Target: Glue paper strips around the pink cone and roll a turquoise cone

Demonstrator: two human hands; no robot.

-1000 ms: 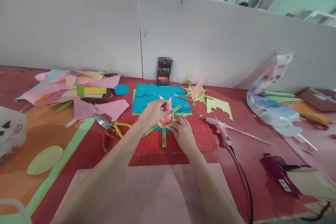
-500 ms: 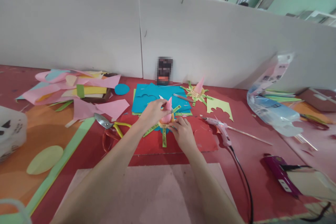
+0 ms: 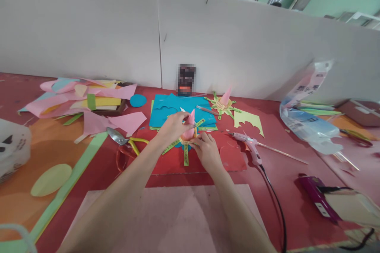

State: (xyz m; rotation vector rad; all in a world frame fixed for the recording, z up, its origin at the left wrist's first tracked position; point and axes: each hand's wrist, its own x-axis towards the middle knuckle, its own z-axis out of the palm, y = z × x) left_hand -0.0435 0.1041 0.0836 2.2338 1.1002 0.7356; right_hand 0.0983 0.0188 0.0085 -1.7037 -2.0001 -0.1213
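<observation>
A paper craft with a pink cone (image 3: 191, 118), a woven yellowish band and green strips stands on the red sheet (image 3: 175, 166), with blue paper under it. My left hand (image 3: 175, 125) is closed on the cone from the left, its fingertips around the cone's side. Low on the right, my right hand (image 3: 205, 146) pinches the woven band at the cone's base. A similar finished-looking piece (image 3: 223, 104) with a pink cone sits behind, to the right. The pink glue gun (image 3: 251, 148) lies right of my right hand.
Blue sheets (image 3: 160, 116) lie behind my hands. Left are scissors (image 3: 130, 141) and a pile of paper scraps (image 3: 71, 99). On the right are a plastic bag (image 3: 308, 122) and a purple power strip (image 3: 317, 197). A pale board (image 3: 175, 217) lies under my forearms.
</observation>
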